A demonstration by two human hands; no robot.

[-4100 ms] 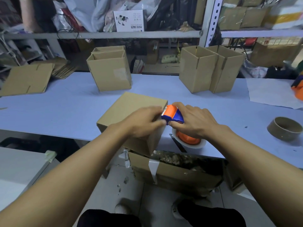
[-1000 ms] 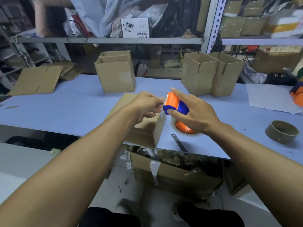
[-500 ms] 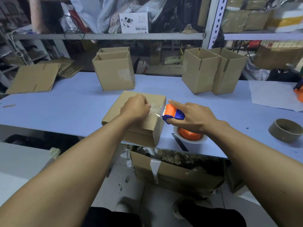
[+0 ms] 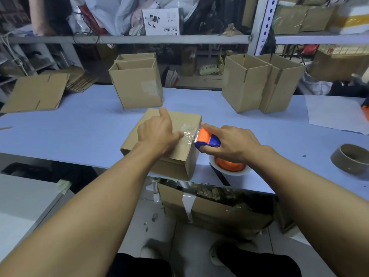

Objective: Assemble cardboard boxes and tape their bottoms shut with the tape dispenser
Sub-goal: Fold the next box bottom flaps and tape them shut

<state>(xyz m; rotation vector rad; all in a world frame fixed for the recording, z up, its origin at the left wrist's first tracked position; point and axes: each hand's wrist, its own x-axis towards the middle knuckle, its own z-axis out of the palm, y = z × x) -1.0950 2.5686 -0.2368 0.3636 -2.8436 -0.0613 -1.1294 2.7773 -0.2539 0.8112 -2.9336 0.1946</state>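
A cardboard box lies bottom-up at the near edge of the blue table. My left hand lies on the box's top, index finger stretched forward, its fingers pressing a strip of clear tape onto the cardboard. My right hand grips the orange and blue tape dispenser at the box's right edge, with its white tape roll hanging below my palm. The tape runs from the dispenser to my left fingers.
An assembled open box stands behind, two more at the back right. Flat cardboard blanks lie at the far left. An empty tape core sits at the right, white paper beyond it. A taped scrap box stands under the table.
The dispenser came down from above the table to the box's right edge. My left hand drew the tape end over the top, flattened out on it and stretched its index finger forward.
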